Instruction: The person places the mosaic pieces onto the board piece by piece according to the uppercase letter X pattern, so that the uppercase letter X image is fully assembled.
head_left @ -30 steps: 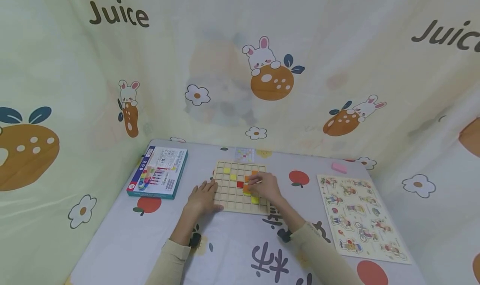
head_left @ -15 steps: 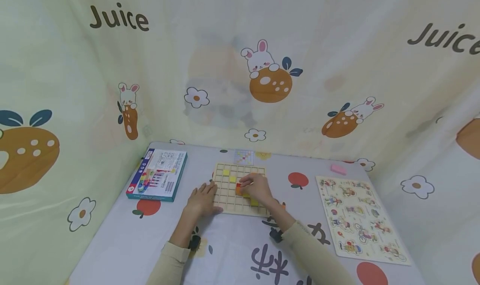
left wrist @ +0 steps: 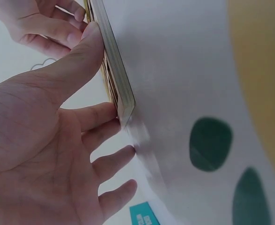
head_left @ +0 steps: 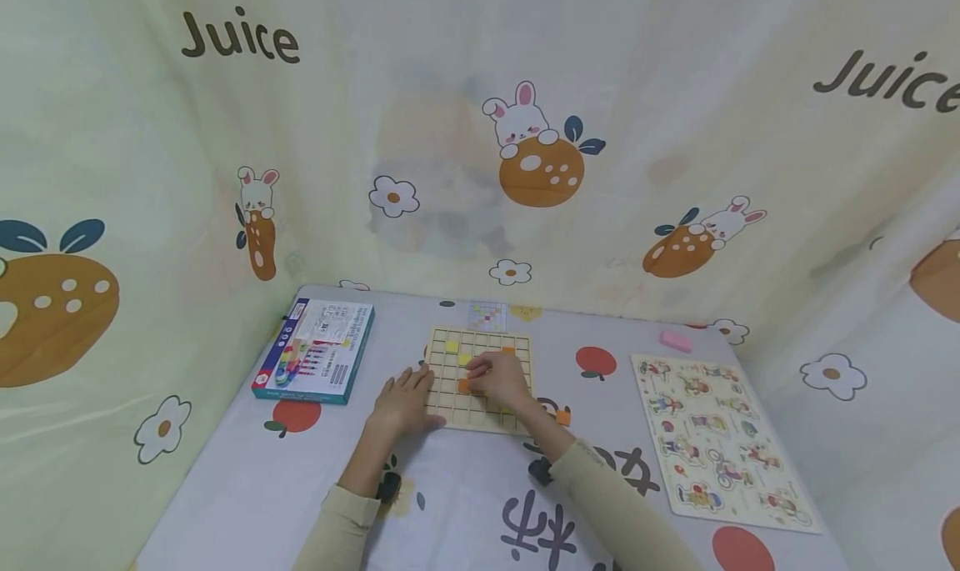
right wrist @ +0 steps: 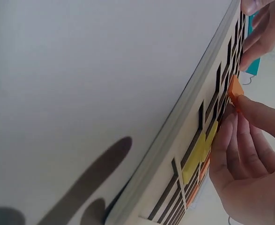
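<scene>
A wooden grid board (head_left: 480, 422) lies on the table in front of me. My left hand (head_left: 403, 401) rests at its left side, fingers spread, with the thumb at the near edge. Over the middle of the board, my right hand (head_left: 500, 381) pinches an orange square tile (right wrist: 234, 89) between thumb and fingers. That tile is tilted at the grid in the right wrist view. Yellow tiles (head_left: 452, 347) sit in cells at the upper left, and another yellow tile (right wrist: 193, 161) is nearer the front. The right hand hides several cells, including the red tile's place.
A small coloured pattern card (head_left: 487, 315) lies behind the board. To the left is a blue-edged box (head_left: 315, 350). A picture puzzle board (head_left: 720, 438) and a pink block (head_left: 677, 341) are on the right. One loose orange tile (head_left: 563, 418) lies beside the grid.
My right hand has moved left across the board, carrying the orange tile from the right of the red tile to its lower left. The left hand has stayed in place.
</scene>
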Available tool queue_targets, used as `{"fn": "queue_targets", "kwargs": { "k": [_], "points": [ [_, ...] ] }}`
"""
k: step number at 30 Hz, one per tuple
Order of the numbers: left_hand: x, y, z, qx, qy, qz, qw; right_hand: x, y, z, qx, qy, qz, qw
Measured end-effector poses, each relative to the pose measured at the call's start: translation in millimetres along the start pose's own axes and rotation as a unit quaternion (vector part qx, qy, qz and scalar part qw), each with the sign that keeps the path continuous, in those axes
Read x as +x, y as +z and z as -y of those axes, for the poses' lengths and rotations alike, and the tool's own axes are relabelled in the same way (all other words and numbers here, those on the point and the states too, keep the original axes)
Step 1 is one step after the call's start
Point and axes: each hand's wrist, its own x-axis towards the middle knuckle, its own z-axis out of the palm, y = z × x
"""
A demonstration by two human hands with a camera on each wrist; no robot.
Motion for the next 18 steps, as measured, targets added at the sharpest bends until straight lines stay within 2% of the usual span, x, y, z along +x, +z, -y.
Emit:
{"fn": "queue_targets", "kwargs": {
  "k": [9,18],
  "points": [
    [1.4,3.2,1.8,-0.002,0.002,-0.004,1.0000,2.1,6.7,0.4,-0.023,-0.009,0.004,1.000],
    [1.7,2.0,1.4,-0.002,0.000,-0.003,1.0000,-2.3,8.1,4.7,-0.054,-0.009,-0.009,0.998]
  ]
}}
